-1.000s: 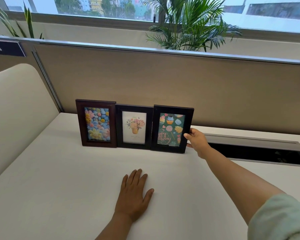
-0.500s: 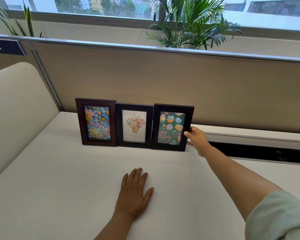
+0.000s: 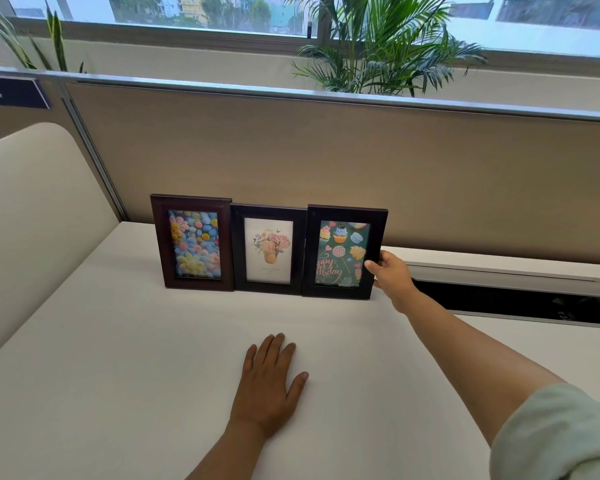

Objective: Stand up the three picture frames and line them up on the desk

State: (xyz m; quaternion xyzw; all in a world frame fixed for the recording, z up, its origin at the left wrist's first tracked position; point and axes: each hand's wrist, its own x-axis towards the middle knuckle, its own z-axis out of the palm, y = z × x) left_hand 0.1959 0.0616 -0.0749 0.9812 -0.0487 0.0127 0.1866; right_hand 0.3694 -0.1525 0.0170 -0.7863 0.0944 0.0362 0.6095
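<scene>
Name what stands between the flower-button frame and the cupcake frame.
In the head view, the bouquet frame stands upright between the flower-button frame and the cupcake frame, which the right hand grips by its edge.

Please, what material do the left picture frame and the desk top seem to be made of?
The left picture frame looks like dark reddish-brown wood, satin finish: faint grain, soft sheen; it could be stained composite. The desk top looks like matte off-white laminate: even, no grain or glare.
</scene>
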